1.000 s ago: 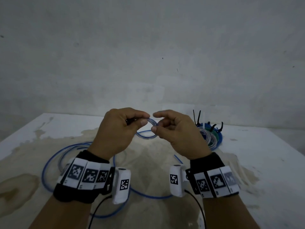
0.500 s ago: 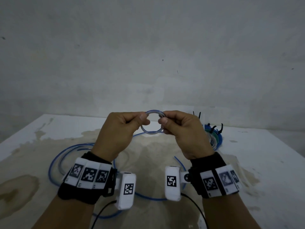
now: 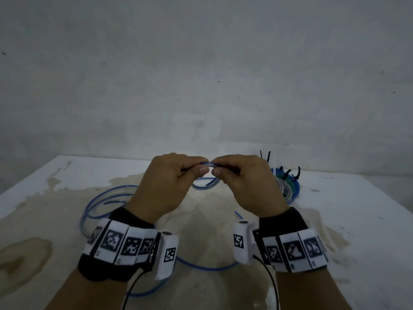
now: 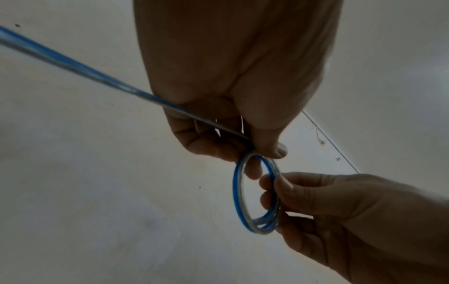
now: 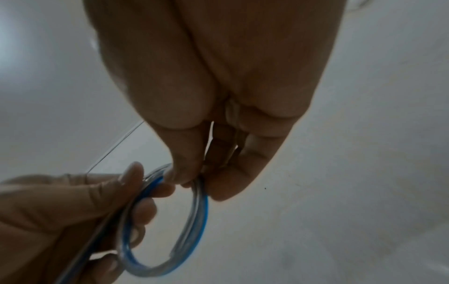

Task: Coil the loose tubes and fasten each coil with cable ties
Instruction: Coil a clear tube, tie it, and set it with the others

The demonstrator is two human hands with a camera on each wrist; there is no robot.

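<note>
A small coil (image 3: pixel 204 185) of clear tube with a blue stripe hangs between my two raised hands, above the table. My left hand (image 3: pixel 202 167) pinches its top with thumb and fingers, and my right hand (image 3: pixel 217 168) pinches it just beside. In the left wrist view the coil (image 4: pixel 237 192) shows two or three turns, with the right hand (image 4: pixel 274 192) gripping one side and the tube's tail (image 4: pixel 73 63) running off up-left. The right wrist view shows thumb and forefinger of the right hand (image 5: pixel 196 184) on the coil (image 5: pixel 194 230).
The rest of the loose tube (image 3: pixel 100 198) lies in wide loops on the stained white table (image 3: pixel 357 220), under and left of my wrists. Tied coils (image 3: pixel 288 186) with black cable-tie tails sticking up sit at the back right. A bare wall stands close behind.
The small ring, held upright facing me half a second ago, now tips over and hangs below my fingertips. My hands have drawn closer together.
</note>
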